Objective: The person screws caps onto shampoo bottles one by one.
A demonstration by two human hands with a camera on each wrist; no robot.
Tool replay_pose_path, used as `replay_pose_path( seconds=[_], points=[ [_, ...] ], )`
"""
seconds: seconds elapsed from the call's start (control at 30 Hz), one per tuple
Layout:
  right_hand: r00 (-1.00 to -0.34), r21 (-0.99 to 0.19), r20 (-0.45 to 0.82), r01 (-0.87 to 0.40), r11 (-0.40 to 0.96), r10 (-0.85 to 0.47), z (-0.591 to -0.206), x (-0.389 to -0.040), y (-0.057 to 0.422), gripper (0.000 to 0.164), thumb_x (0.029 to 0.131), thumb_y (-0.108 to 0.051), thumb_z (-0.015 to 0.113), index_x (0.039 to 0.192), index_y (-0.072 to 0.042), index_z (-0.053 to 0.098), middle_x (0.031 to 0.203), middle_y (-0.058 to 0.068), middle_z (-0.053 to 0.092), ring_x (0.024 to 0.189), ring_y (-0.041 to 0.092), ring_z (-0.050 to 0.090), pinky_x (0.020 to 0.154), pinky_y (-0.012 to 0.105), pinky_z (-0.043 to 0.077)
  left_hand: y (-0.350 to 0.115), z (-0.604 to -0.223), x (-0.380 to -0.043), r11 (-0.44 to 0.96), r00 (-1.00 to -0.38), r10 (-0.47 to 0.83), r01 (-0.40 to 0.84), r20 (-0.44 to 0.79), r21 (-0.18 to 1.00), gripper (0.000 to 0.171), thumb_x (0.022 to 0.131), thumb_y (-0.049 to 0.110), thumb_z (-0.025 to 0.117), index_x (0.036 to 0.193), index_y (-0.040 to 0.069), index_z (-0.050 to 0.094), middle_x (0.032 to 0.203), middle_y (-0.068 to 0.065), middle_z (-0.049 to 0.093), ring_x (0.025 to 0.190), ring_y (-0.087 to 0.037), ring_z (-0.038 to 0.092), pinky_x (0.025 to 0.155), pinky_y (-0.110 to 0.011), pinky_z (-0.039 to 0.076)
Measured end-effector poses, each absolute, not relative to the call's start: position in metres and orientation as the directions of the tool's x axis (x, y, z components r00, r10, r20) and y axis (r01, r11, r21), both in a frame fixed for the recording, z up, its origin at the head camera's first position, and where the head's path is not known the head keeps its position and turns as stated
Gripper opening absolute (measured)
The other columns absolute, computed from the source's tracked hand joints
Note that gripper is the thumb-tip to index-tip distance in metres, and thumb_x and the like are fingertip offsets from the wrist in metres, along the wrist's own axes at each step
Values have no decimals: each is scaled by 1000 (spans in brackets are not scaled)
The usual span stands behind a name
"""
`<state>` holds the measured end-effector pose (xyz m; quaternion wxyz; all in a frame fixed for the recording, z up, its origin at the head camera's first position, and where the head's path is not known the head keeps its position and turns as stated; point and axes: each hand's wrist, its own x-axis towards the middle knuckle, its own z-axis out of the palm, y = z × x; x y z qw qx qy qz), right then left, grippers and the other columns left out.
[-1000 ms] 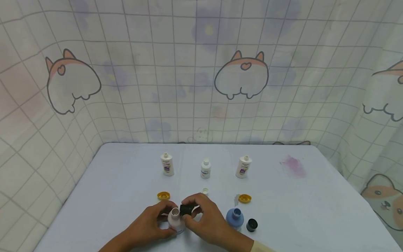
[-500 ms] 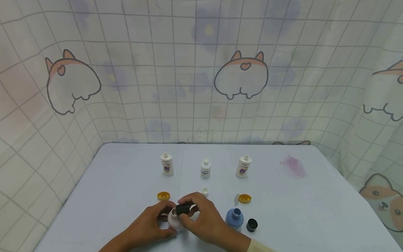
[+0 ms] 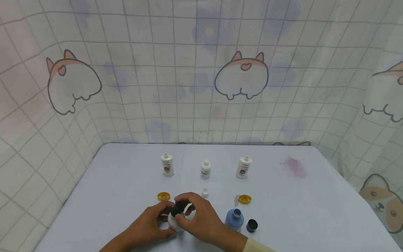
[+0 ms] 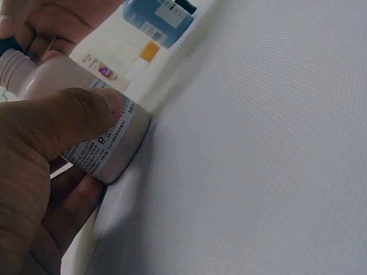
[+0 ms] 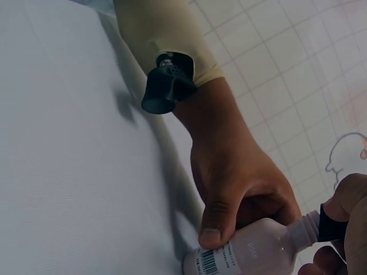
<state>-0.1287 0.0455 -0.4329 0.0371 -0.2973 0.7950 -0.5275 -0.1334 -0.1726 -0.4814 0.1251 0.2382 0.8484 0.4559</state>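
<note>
My left hand [image 3: 150, 222] grips a pale pink bottle [image 4: 63, 80] by its sides, thumb across the label. The bottle stands on the table, its threaded neck visible in both wrist views. With fingertips and thumb my right hand [image 3: 203, 217] pinches a black cap [image 3: 178, 208] at the bottle's mouth, the cap tilted in the head view. Threads still show below the cap in the right wrist view. To the right stands an uncapped blue bottle [image 3: 234, 218], with a second black cap [image 3: 252, 225] lying beside it.
Three white bottles stand farther back: left [image 3: 167, 165], middle [image 3: 205, 169] and right [image 3: 243, 168]. Two yellow caps, left [image 3: 163, 196] and right [image 3: 244, 199], and a small white cap [image 3: 205, 192] lie in front of them. A pink stain [image 3: 294, 166] marks the white table [image 3: 126, 175].
My right hand has moved left with the black cap, from beside the pale pink bottle onto its mouth, and the cap has tilted. The left hand keeps its grip in place.
</note>
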Motion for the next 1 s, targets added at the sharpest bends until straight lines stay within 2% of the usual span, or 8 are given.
replay_pose_path(
  seconds=[0.4, 1.0],
  points=[
    [-762, -810, 356, -541, 228, -541, -435, -127, 41, 36, 84, -7, 67, 117, -19, 57, 114, -9, 58, 93, 4, 55, 70, 24, 54, -173, -484, -134, 444, -847, 530, 316, 38, 838, 58, 73, 41, 79, 121, 28, 49, 116, 10, 58, 107, -9, 57, 89, -23, 48],
    [-776, -800, 314, -526, 286, -547, -440, -129, 41, 37, 83, -10, 69, 116, -23, 59, 113, -13, 58, 95, 2, 54, 69, 21, 52, -173, -485, -133, 437, -844, 534, 328, 51, 837, 63, 73, 44, 78, 125, 27, 47, 121, 9, 57, 109, -9, 56, 90, -22, 47]
  ],
)
